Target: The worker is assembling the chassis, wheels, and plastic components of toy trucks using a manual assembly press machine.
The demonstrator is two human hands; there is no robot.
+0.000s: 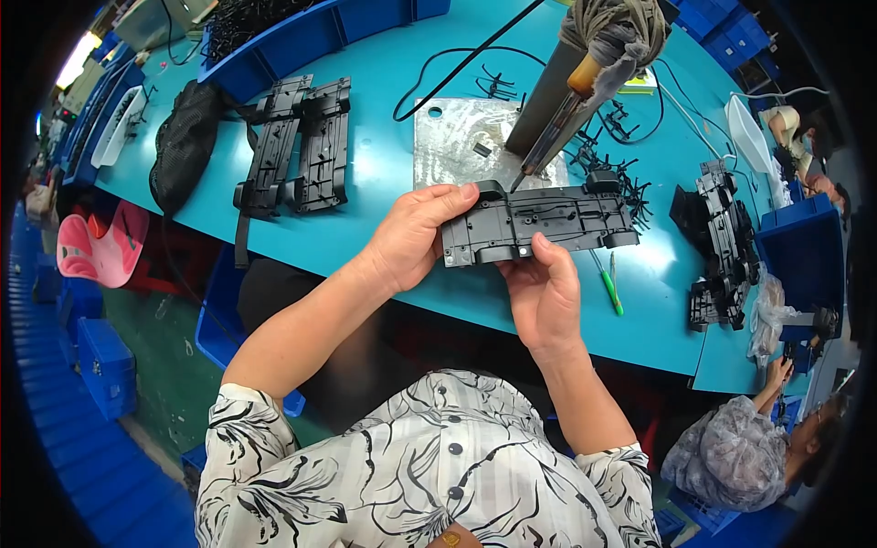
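Observation:
A long black plastic chassis (548,219) with wheel-arch shapes is held up over the near edge of the table. My left hand (416,233) grips its left end, thumb on top. My right hand (548,297) supports it from below, the thumb pressed on its near edge. Just beyond the chassis, a pointed iron (562,114) with a wooden-looking collar slants down along a dark upright post, its upper end wrapped in grey cloth (617,32). Its tip is close to the chassis's far edge; whether they touch I cannot tell. Under the post lies a scuffed metal plate (457,137).
Two similar chassis (301,146) and a black mesh bag (187,146) lie to the left. Several small black branched parts (630,187) and a green-handled tool (610,288) are on the right. More chassis (722,237) lie farther right, near a co-worker with a hair cover (731,457).

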